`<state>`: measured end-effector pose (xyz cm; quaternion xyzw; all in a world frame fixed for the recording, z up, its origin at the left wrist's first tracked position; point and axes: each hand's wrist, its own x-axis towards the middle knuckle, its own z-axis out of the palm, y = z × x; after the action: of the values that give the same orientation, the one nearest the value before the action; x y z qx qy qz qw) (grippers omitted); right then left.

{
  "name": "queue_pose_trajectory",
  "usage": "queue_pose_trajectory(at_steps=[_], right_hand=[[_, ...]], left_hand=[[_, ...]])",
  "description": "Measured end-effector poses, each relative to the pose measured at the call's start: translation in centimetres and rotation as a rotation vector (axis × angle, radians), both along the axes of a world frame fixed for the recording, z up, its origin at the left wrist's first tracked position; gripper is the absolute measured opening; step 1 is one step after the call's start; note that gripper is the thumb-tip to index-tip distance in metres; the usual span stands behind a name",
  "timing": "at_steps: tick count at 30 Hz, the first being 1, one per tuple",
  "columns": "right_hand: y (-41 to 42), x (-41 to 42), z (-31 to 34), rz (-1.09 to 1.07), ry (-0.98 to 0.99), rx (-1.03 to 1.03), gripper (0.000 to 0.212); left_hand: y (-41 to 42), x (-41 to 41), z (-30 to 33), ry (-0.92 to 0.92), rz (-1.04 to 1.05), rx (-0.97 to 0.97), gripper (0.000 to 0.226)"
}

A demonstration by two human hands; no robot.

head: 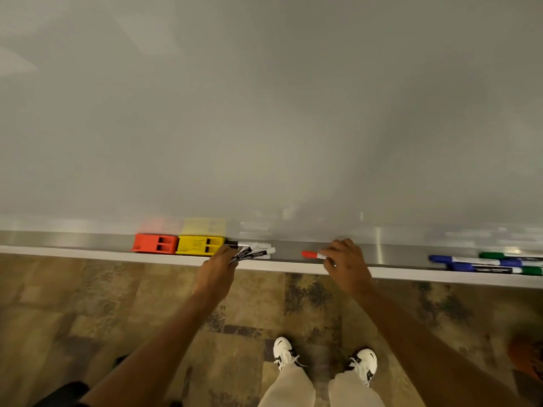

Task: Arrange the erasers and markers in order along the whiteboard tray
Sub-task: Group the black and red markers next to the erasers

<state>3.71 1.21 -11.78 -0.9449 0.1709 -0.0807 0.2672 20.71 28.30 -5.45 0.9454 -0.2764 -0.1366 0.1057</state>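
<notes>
A red eraser (154,243) and a yellow eraser (199,245) sit side by side on the metal whiteboard tray (390,254). Just right of the yellow eraser, my left hand (219,271) grips a bundle of black markers (254,252) whose white ends rest on the tray. Further right, my right hand (345,264) pinches a red marker (311,254), its red cap pointing left. Blue and green markers (484,263) lie loosely grouped at the tray's right end.
The whiteboard (264,113) fills the upper view. Below the tray's white front edge are patterned carpet and my white shoes (323,359). An orange object (529,362) shows at the lower right edge.
</notes>
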Motion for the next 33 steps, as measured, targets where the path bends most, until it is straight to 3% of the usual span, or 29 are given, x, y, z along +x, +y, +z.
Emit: queue_pose_trajectory(at_steps=[9, 17, 21, 27, 33], right_hand=[[5.1, 5.2, -1.5, 0.076, 0.167, -0.059, 0.024], [6.3, 6.7, -1.1, 0.077, 0.243, 0.026, 0.029], [6.1, 6.1, -0.3, -0.007, 0.203, 0.039, 0.024], [4.4, 3.8, 1.5, -0.118, 0.065, 0.097, 0.039], [2.8, 2.9, 1.7, -0.058, 0.071, 0.119, 0.019]], left_hand=[[2.9, 3.4, -0.6, 0.005, -0.021, -0.037, 0.025], [1.2, 4.0, -0.9, 0.022, -0.085, -0.082, 0.025], [-0.6, 3.6, -1.3, 0.034, -0.150, -0.055, 0.024], [-4.6, 2.1, -2.6, 0.042, -0.275, -0.007, 0.025], [-7.1, 0.5, -3.5, 0.116, -0.329, -0.074, 0.025]])
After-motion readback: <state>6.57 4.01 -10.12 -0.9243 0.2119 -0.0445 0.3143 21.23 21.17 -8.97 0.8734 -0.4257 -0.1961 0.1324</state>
